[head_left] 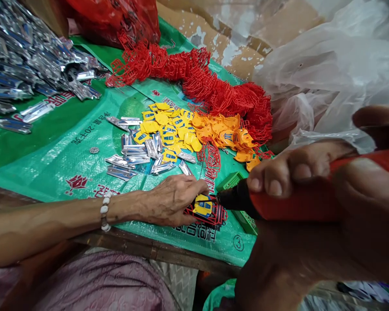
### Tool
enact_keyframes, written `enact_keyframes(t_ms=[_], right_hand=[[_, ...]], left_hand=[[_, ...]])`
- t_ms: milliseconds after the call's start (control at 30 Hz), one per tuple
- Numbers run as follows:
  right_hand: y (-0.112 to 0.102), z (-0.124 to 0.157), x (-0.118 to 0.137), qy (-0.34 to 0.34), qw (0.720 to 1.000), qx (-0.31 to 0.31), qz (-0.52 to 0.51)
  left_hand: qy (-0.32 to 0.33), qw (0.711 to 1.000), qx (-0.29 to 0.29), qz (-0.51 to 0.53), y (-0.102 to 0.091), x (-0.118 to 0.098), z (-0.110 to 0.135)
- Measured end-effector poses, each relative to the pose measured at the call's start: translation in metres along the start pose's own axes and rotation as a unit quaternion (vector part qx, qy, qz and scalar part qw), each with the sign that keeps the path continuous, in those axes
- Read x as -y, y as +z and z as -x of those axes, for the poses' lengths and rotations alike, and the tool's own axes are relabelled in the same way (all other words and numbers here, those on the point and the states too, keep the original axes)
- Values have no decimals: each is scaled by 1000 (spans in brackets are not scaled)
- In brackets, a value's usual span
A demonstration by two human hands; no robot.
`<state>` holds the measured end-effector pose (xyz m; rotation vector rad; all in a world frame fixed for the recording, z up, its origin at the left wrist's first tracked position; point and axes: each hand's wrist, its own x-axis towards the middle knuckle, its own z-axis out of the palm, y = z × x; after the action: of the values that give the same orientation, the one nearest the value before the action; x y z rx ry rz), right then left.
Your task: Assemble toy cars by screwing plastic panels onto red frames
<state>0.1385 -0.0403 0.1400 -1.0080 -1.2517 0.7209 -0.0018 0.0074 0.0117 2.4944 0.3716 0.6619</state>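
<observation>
My left hand lies over the green sheet near the table's front edge. It grips a small toy car with a yellow and blue cover on a red wire-like frame. My right hand is wrapped round a red electric screwdriver, which lies level and points left. The screwdriver's black nose ends at the right side of the toy car; whether its bit touches a screw cannot be made out. Behind the nose, partly hidden, sits a small green tray with tiny parts in it.
Yellow covers, orange covers and silver pieces are heaped beyond my hands. A long pile of red frames curves behind them. More silver parts lie far left. Red and clear plastic bags stand behind.
</observation>
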Motion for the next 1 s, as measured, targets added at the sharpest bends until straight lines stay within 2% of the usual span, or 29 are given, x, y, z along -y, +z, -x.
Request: enact_keyframes(t_ms=[233,367,467,600,767,867,933,1000], right_hand=[[-10,21,7,47,999,23,13],[-1,15,6,21,999,-26,2],[7,9,8,45,996,-80,-8],[12,7,8,47,992,-114,-3],[15,7,6,33,993,-110,-19],[14,8,5,55,992,-115,-3],[10,9,4,66,994,-91,1],[4,11,2,49,998,-42,6]], left_hand=[[11,1000,-16,5,3,3,1],[6,1000,-13,5,4,3,0],[3,1000,-1,-2,3,2,0],[13,1000,2,-9,1,2,0],[20,1000,5,-12,-1,1,0],[33,999,-7,-9,1,3,0],[37,999,-12,-9,3,4,0],[39,999,-12,-5,4,6,0]])
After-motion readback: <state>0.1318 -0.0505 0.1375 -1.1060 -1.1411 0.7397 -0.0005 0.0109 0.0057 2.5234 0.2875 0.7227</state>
